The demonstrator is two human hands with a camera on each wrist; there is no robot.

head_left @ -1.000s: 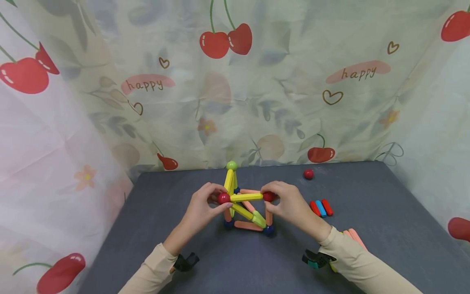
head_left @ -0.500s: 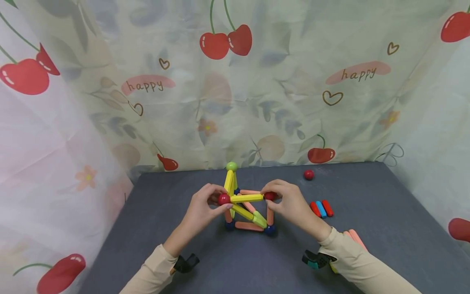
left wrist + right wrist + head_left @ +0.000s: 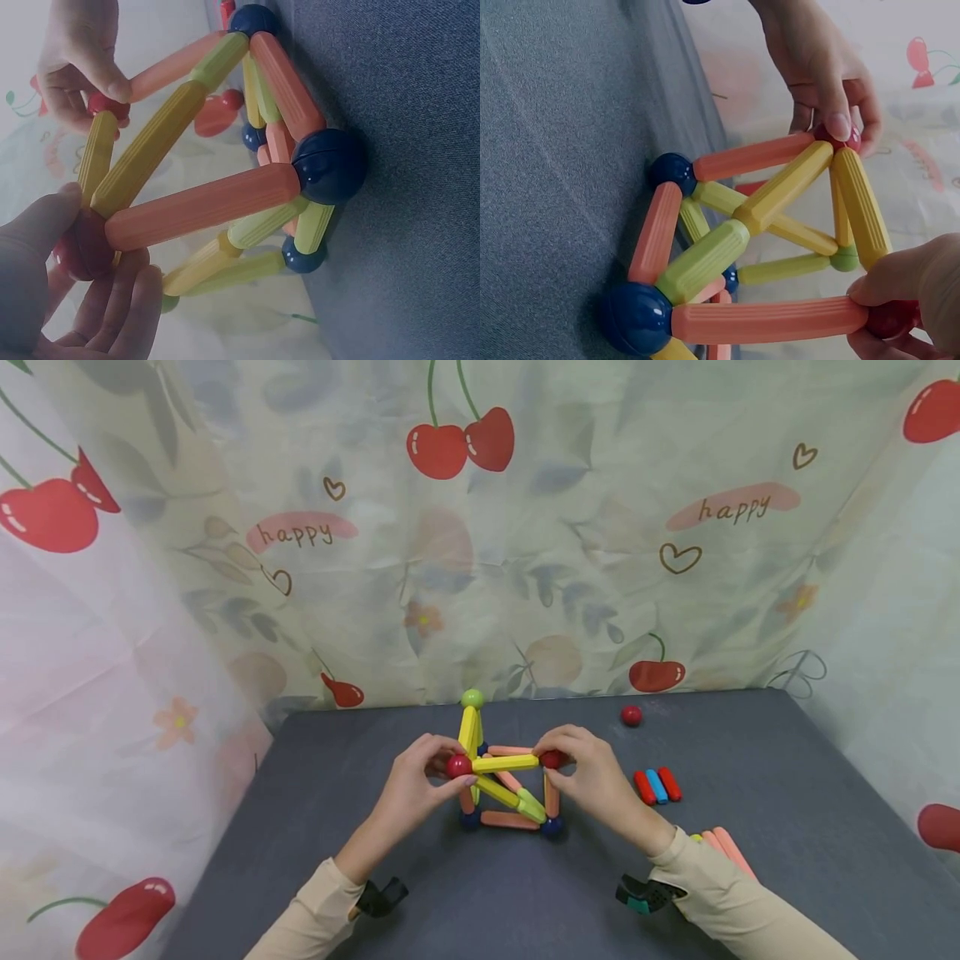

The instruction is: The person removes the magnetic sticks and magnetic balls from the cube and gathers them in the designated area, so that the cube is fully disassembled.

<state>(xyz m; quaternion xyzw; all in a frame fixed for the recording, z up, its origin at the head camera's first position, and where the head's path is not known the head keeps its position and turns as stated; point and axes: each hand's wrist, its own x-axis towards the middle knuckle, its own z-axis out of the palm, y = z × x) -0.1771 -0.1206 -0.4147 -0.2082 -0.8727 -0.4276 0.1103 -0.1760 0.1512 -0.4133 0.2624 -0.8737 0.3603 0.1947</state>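
Note:
A frame of magnetic sticks and balls stands on the dark table, with blue balls [image 3: 330, 166] at its base corners and peach sticks [image 3: 769, 321] between them. My left hand [image 3: 412, 781] pinches a red ball [image 3: 459, 766] at the frame's upper left corner. At the upper right corner my right hand [image 3: 592, 768] holds a second red ball [image 3: 551, 760] between thumb and fingers, partly covering it. A yellow stick [image 3: 506, 763] spans the two red balls. A yellow and light green diagonal [image 3: 705, 262] runs down to a blue ball. Behind, a green ball [image 3: 472, 698] tops yellow sticks.
A loose red ball [image 3: 632, 716] lies at the back right of the table [image 3: 360, 827]. Red and blue short sticks [image 3: 657, 785] lie right of my right hand. Peach sticks [image 3: 731, 852] are partly hidden by my right sleeve. A patterned curtain [image 3: 495, 568] hangs behind.

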